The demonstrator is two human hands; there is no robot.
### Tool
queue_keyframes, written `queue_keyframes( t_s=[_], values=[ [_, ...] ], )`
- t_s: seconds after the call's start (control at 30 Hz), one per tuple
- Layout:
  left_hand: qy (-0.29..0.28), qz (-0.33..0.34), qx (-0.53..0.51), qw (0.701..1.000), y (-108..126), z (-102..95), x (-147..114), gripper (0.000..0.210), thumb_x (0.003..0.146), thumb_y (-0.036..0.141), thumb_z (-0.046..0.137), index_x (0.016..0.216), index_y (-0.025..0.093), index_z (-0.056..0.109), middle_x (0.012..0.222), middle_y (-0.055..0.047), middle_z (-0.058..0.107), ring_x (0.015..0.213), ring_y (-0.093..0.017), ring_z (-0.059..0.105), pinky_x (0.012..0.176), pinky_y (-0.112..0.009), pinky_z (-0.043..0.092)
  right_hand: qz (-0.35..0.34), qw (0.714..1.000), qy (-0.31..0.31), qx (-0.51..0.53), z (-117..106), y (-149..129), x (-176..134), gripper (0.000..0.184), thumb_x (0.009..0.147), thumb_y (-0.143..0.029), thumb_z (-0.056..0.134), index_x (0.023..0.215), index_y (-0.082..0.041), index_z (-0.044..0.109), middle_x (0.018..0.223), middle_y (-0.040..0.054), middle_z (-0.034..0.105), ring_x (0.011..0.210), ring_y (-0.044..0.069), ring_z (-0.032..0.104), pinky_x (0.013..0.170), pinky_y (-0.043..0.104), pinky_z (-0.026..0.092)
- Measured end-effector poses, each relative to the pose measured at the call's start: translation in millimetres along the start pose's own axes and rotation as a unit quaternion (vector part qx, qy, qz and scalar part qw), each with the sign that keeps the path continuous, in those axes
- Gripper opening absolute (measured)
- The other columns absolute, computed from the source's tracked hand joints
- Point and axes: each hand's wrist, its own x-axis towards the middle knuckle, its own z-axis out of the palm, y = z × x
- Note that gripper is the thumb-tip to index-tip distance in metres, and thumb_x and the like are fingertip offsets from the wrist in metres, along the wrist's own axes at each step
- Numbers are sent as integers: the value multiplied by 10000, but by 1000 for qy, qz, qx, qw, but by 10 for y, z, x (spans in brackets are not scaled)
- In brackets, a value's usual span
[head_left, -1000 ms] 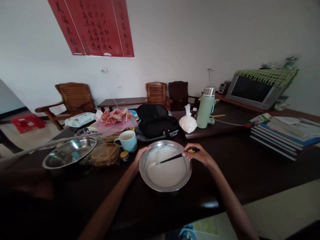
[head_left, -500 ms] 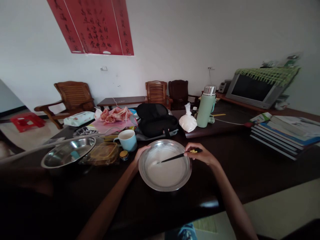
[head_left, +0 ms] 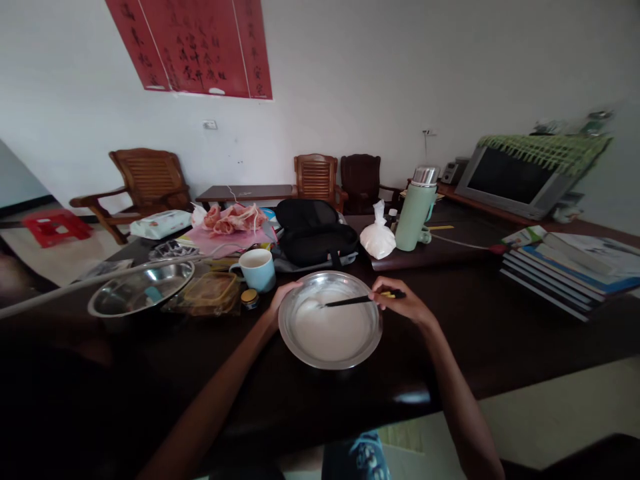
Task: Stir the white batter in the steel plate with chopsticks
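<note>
Thin metal bowl point(head_left: 331, 320) of white batter: light, slippery; left hand point(head_left: 281, 300) gripping rim, right hand point(head_left: 400, 303) pinching black chopsticks point(head_left: 350, 301).

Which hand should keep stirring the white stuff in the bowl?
Probably the right hand: it already grips the black stirring stick, whose tip sits in the white batter. The left hand holds the metal bowl's rim, steadying it.
</note>
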Motion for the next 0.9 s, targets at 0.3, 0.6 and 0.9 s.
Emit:
queue_keyframes(
  t_s=[0.3, 0.6, 0.9],
  values=[
    [-5, 9, -2, 1000, -36, -34, 56, 190, 794, 201, 570, 726, 106, 720, 577, -55, 685, 523, -176, 590, 590, -285, 459, 7, 994, -106, -6, -208, -42, -142, 286, 756, -430, 720, 672, -178, 612, 563, -15, 575, 526, 128, 543, 531, 250, 427],
    [-30, 7, 0, 1000, -50, -81, 103, 197, 774, 215, 583, 842, 114, 738, 651, -60, 713, 581, -198, 620, 652, -308, 482, -17, 997, 14, -68, -339, -40, -151, 326, 820, -453, 653, 642, -185, 609, 608, 0, 585, 614, 153, 562, 622, 270, 451],
    [0, 4, 8, 1000, -32, -51, 84, 209, 808, 203, 549, 740, 101, 719, 595, -46, 688, 535, -175, 596, 618, -281, 456, -89, 992, -32, -80, -26, -37, -62, 237, 858, -419, 613, 845, -194, 690, 958, 68, 710, 923, 231, 640, 838, 353, 474]
  ],
)
